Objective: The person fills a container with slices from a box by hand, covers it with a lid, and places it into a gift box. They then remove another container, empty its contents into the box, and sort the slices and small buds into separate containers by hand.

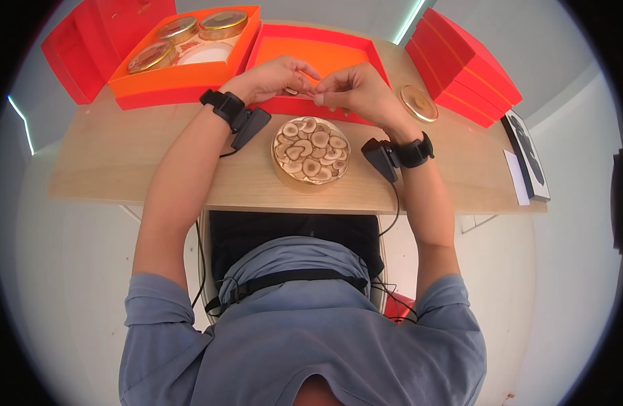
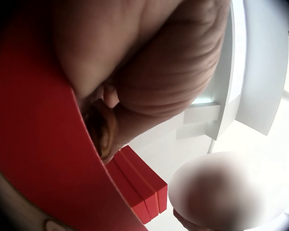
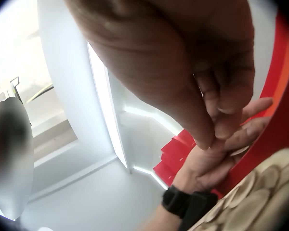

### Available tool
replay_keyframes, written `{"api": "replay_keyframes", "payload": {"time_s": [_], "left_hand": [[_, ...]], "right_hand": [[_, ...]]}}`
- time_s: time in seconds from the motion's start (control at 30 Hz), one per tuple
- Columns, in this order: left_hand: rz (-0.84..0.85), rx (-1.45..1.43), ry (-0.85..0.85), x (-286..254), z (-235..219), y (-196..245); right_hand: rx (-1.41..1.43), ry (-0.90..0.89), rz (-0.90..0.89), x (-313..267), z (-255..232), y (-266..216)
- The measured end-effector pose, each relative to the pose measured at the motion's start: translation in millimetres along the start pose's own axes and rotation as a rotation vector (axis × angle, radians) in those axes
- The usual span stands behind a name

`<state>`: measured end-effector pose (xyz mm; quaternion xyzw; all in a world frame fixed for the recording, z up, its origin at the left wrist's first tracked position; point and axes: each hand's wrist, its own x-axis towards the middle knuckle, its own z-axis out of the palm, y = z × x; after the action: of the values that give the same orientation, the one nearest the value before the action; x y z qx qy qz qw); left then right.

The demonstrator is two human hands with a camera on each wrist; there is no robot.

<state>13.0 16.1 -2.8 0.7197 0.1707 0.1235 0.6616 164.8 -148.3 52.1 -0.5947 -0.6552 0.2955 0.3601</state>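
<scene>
Both hands meet over the front wall of the open red box in the head view. My left hand, fingers curled inward, holds thin round dried slices with dark rims. Thumb and fingertips of my right hand pinch together right at the left fingertips, at the edge of a slice; the fingers hide most of it. Close in front of the hands stands a round gold tin, filled to the top with overlapping dried slices. The right wrist view shows these slices close up.
An orange box at the back left holds several gold-lidded tins. A loose gold lid lies right of the hands, before stacked red boxes. A framed picture lies at the right edge. Cables hang from both wrists.
</scene>
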Motion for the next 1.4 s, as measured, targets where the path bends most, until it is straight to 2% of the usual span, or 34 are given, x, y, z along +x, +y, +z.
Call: {"api": "replay_keyframes", "payload": {"time_s": [0.13, 0.2, 0.33, 0.53, 0.6, 0.7, 0.8, 0.9, 1.03, 1.1, 1.23, 1.4], "left_hand": [[0.018, -0.107, 0.067, -4.1, 14.6, 9.6], [0.050, -0.048, 0.080, 3.9, 11.1, 8.3], [0.085, -0.057, 0.176, 10.1, 20.5, 11.0], [0.071, 0.044, 0.121, 14.4, 24.5, 9.8], [0.086, -0.043, 0.139, 10.3, 29.1, 11.3], [0.092, -0.147, 0.124, 10.7, 26.7, 9.9], [0.084, -0.243, 0.087, 7.0, 23.5, 13.2], [0.105, -0.359, 0.001, 7.1, 15.9, 8.2], [0.070, -0.398, -0.128, 2.8, 9.4, 12.2], [0.082, -0.265, -0.140, -3.2, 11.9, 17.1], [0.100, -0.080, -0.108, 0.4, 2.5, 7.9], [0.092, 0.013, -0.009, -2.8, 4.1, 9.7]], "right_hand": [[-0.139, 0.140, -0.082, 10.6, -0.1, 19.7], [-0.249, 0.208, -0.079, 13.2, 2.4, 19.2], [-0.212, 0.200, -0.158, 23.1, 3.8, 34.1], [-0.268, 0.183, -0.212, 29.4, 6.0, 42.1], [-0.225, 0.193, -0.214, 28.9, 7.5, 41.5], [-0.205, 0.233, -0.345, 30.6, 8.9, 44.3], [-0.332, 0.238, -0.546, 34.1, 7.2, 44.8], [-0.329, 0.237, -0.492, 36.6, 7.0, 48.3], [-0.133, 0.181, -0.217, 35.4, 5.0, 48.7], [-0.022, 0.121, -0.103, 32.4, 0.4, 44.5], [0.034, 0.085, -0.083, 37.5, -4.9, 56.7], [0.133, 0.082, -0.078, 34.3, -6.0, 51.5]]}}
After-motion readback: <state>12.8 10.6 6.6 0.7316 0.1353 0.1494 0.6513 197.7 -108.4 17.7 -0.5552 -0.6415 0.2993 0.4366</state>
